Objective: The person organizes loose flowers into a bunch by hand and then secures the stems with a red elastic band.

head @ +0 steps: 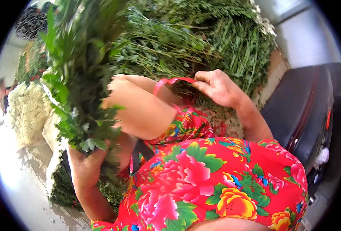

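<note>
My left hand (88,166) grips a bunch of leafy green stems (81,86), held upright at the left; its top is blurred. Leaves cover most of the fingers. My right hand (216,88) pinches one end of a red plastic ribbon (173,80), which arcs leftward above my bare knee. The ribbon's other end hangs loose near the thigh. Beyond the right hand lies a large heap of cut green stems (170,49) with leaves. More red ribbon strips (223,130) lie by my lap, beside the red floral garment (199,179) that I wear.
A dark motor scooter (294,106) stands close on the right. At the left are a big bundle of cream-white flowers (29,114) and another white-edged bundle (63,179) on the worn concrete floor (37,164). A person (5,93) is visible far left.
</note>
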A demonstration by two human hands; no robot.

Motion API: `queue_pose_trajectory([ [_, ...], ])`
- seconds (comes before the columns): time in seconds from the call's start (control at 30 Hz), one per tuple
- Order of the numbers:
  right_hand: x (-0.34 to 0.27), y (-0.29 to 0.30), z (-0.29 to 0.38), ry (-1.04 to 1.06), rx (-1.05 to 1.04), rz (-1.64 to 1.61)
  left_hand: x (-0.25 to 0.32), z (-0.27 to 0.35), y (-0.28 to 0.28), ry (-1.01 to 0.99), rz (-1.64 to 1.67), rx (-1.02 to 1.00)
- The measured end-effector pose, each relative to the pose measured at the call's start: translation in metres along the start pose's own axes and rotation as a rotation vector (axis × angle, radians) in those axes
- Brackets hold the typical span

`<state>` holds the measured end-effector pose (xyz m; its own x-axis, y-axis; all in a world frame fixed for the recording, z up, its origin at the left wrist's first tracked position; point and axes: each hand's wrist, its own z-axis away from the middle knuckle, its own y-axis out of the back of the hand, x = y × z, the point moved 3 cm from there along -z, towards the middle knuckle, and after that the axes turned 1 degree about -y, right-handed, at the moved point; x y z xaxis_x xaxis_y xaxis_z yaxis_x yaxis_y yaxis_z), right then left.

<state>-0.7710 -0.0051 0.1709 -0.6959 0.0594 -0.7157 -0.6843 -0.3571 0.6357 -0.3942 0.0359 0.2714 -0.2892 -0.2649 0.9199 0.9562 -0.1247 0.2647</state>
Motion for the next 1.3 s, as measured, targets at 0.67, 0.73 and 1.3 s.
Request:
queue_pose_trajectory([
  [0.67, -0.182, -0.067, 0.029, 1.046, 0.018, 0.347, -0.024, -0.019, -0.030, -0.221, -0.685, 0.103],
  [0.73, -0.201, -0.071, 0.023, 1.142, 0.041, 0.377, -0.038, -0.019, -0.033, -0.192, -0.723, 0.094],
  [1.3, -0.207, -0.102, -0.040, 0.703, 0.027, -0.137, -0.034, -0.010, 0.024, -0.477, -0.926, 0.147],
])
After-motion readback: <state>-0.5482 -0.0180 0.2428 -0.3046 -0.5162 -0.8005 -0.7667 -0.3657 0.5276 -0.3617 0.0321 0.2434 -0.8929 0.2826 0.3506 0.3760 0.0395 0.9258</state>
